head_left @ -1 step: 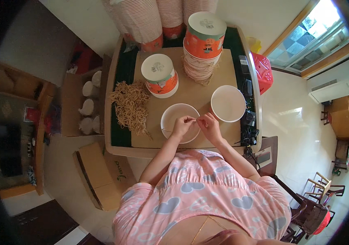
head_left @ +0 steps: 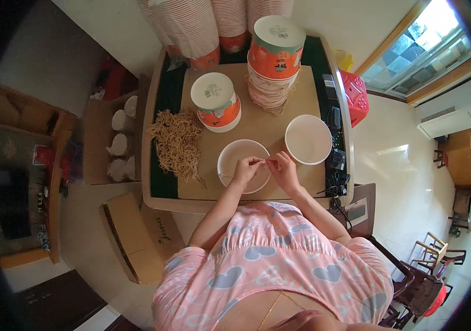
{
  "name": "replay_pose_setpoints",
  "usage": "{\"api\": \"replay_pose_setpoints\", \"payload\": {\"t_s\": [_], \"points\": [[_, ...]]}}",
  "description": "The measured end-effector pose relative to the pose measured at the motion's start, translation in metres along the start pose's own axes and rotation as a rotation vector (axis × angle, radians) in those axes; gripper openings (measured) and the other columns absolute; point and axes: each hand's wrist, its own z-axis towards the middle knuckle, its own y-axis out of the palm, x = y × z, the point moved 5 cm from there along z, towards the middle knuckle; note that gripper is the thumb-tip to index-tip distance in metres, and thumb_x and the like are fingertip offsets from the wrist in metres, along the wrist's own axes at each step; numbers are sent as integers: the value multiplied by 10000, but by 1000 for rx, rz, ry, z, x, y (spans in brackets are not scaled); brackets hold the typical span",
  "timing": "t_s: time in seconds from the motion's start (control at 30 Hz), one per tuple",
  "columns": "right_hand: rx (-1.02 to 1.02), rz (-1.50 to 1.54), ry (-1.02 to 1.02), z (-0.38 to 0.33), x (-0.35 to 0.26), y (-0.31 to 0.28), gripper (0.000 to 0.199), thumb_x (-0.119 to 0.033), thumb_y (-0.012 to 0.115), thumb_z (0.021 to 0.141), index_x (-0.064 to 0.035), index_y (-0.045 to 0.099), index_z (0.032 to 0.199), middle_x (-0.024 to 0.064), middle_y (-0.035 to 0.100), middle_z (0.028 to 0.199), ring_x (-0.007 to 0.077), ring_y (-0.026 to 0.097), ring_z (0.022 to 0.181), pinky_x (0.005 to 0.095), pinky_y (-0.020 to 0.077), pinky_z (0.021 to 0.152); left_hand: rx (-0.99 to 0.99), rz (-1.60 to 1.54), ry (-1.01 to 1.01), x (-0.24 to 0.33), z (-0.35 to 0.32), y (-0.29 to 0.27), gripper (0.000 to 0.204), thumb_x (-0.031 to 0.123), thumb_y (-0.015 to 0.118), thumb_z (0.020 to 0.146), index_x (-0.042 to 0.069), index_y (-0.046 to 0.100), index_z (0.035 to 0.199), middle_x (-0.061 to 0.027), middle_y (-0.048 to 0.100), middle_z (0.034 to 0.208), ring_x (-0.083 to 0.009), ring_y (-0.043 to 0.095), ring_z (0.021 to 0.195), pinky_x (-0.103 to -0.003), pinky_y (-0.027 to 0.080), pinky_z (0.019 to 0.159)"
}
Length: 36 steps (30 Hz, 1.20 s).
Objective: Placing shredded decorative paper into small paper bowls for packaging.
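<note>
1. The table (head_left: 257,129) fills the middle of the view, a tan board over a dark green cover, with the person standing at its near edge in a pink top.
2. Tall stacks of paper cups (head_left: 191,27) lean along the far edge of the table.
3. A cardboard box (head_left: 136,237) lies on the floor to the person's left, and another box with white jugs (head_left: 119,146) stands beside the table.
4. A stack of orange bowls (head_left: 274,60) with a lidded one on top stands at the far right of the board; a single lidded orange bowl (head_left: 217,103) stands to its left.
5. A heap of rubber bands (head_left: 177,143) lies on the left side of the board, partly over the green cover.
6. An open white bowl (head_left: 308,139) stands to the right, just beside the hands.
7. A second white bowl (head_left: 241,160) stands near the table edge, directly under both hands.
8. The left hand (head_left: 246,171) hovers over this bowl, fingers curled, thumb and forefinger pinched on one end of a thin band.
9. The right hand (head_left: 284,171) is just beside it, fingers likewise pinched on the other end.
10. The thin band (head_left: 262,160) stretches between the two hands above the bowl's right rim; it is too fine to tell more.
</note>
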Motion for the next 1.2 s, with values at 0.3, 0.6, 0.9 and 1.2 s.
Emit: {"api": "replay_pose_setpoints", "payload": {"t_s": [0.3,0.6,0.9,1.2], "points": [[-26,-243,30,-15,-1,1,113,-135,660,760,-49,603,806,93,537,767,257,562,699,350,464,610,-213,-580,-580,-25,-7,1,189,158,673,795,122,521,688,82,310,527,-29,260,390,-203,146,348],[-23,-288,17,-14,-10,-6,85,-124,628,759,-55,590,790,112,537,808,302,565,770,387,467,657,-131,-443,-424,-10,-5,7,157,158,690,776,95,564,707,77,392,540,-26,324,413,-190,219,361],[30,11,142,3,13,-8,66,-57,611,787,-2,587,815,91,587,725,155,587,629,277,473,575,76,94,48,11,-4,3,98,136,662,789,38,660,785,56,569,638,-15,474,543,-180,376,483],[59,201,244,12,32,8,64,-47,633,782,-8,598,820,39,603,710,96,583,675,241,474,596,-24,-18,222,18,-13,4,28,51,625,806,39,634,830,49,587,694,-10,504,611,-174,408,547]]}}
